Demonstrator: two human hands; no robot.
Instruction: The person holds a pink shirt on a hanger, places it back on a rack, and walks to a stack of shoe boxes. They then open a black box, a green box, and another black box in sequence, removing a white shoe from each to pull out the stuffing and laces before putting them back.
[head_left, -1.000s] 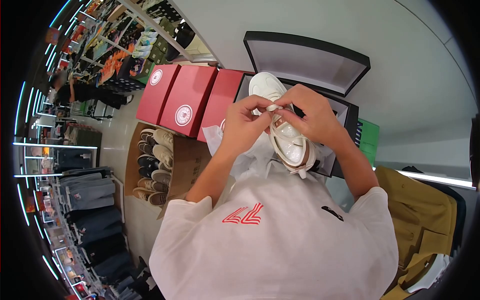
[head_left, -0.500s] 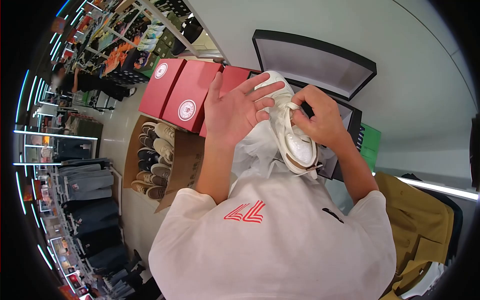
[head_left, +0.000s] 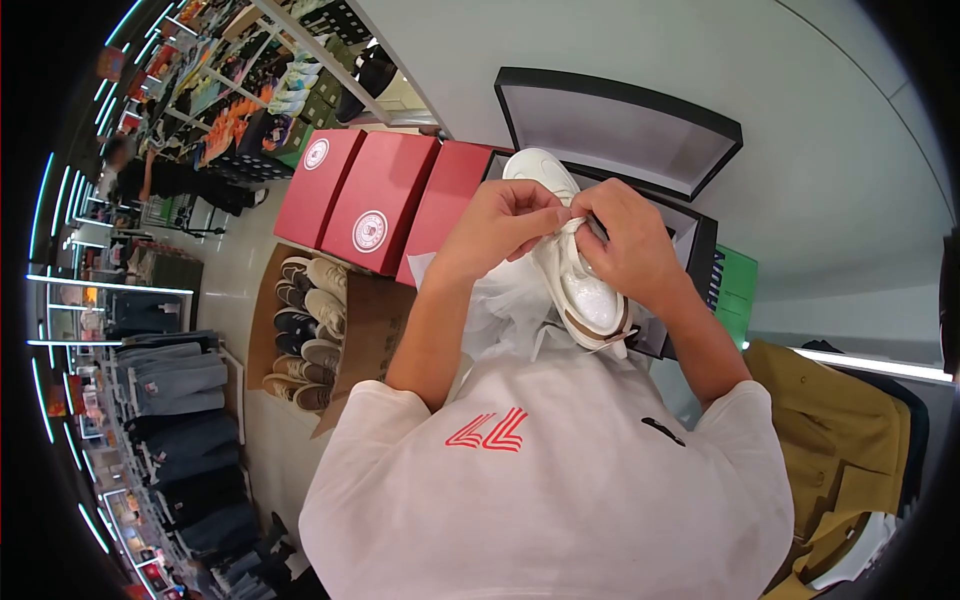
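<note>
A white sneaker (head_left: 590,302) lies in front of my chest, its toe pointing away from me. Over its laces (head_left: 566,236) my two hands meet with the fingertips nearly touching. My left hand (head_left: 497,228) is closed in a pinch on the lace from the left side. From the right, my right hand (head_left: 630,242) also pinches the lace, its fingers bent. The fingers partly hide the lace ends. White tissue paper (head_left: 490,305) bunches beside the shoe, under my left forearm. Behind the shoe stands an open black shoebox (head_left: 703,250) with its lid (head_left: 620,130) raised.
Red shoeboxes (head_left: 380,200) stand to the left of the shoe. Below them is a cardboard carton (head_left: 370,335) with several pairs of shoes. A green box (head_left: 738,295) sits at the right, near hanging brown clothing (head_left: 830,430). Jeans (head_left: 180,380) hang at far left; a person (head_left: 190,180) stands beyond.
My left hand, open and raised with spread fingers before, has come down to the right and closed on the lace. My right hand stays at the laces, now closer to the left.
</note>
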